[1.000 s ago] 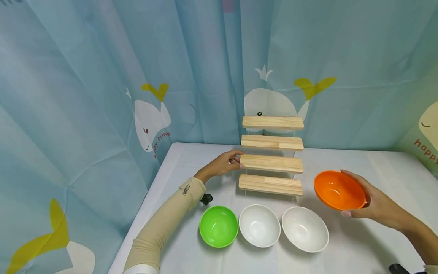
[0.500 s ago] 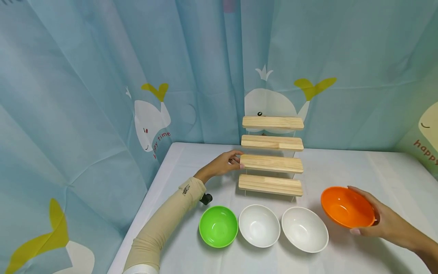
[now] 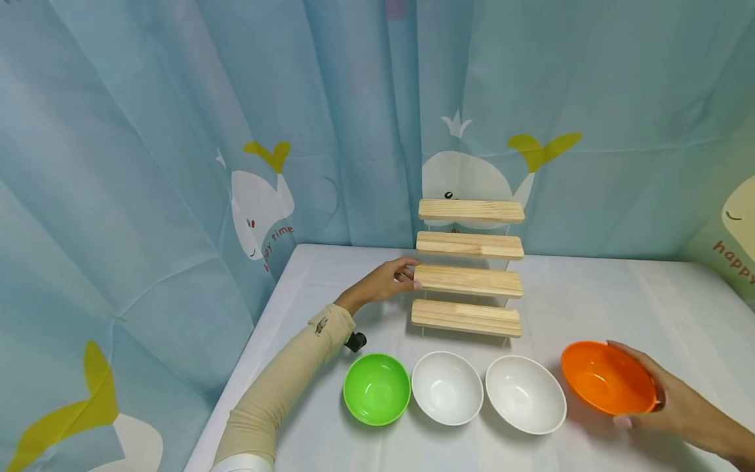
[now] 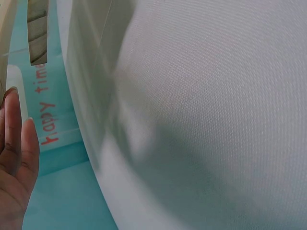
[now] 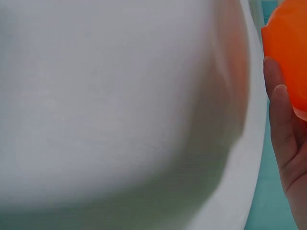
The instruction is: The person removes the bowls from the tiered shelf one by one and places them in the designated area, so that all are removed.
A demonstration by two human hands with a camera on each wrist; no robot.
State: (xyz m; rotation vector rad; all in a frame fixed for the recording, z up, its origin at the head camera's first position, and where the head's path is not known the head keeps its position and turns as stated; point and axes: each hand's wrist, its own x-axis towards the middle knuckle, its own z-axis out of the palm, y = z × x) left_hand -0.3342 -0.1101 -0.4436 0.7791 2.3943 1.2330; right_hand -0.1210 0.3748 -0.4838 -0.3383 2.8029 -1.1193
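My left hand (image 3: 382, 280) holds the left end of a wooden tiered shelf (image 3: 472, 280), thumb at the front edge and fingers behind, on the second board from the bottom. At the right, my right hand (image 3: 663, 400) grips an orange bowl (image 3: 607, 379) by its right side, thumb near the front. The bowl's mouth faces up and tips a little to the left. In the right wrist view, the fingers (image 5: 280, 115) lie along the orange bowl's outside, and a shadow falls on the cloth near it. Whether its base touches the table is hidden.
In front of the shelf a green bowl (image 3: 377, 390), a white bowl (image 3: 447, 389) and another white bowl (image 3: 526, 395) stand in a row on the white-covered table (image 3: 613, 282). A blue curtain (image 3: 354, 131) with whale prints hangs behind and at the left.
My right hand has brought the orange bowl down and toward the front right, beside the right white bowl. My left hand stays on the shelf, and the other bowls have not moved.
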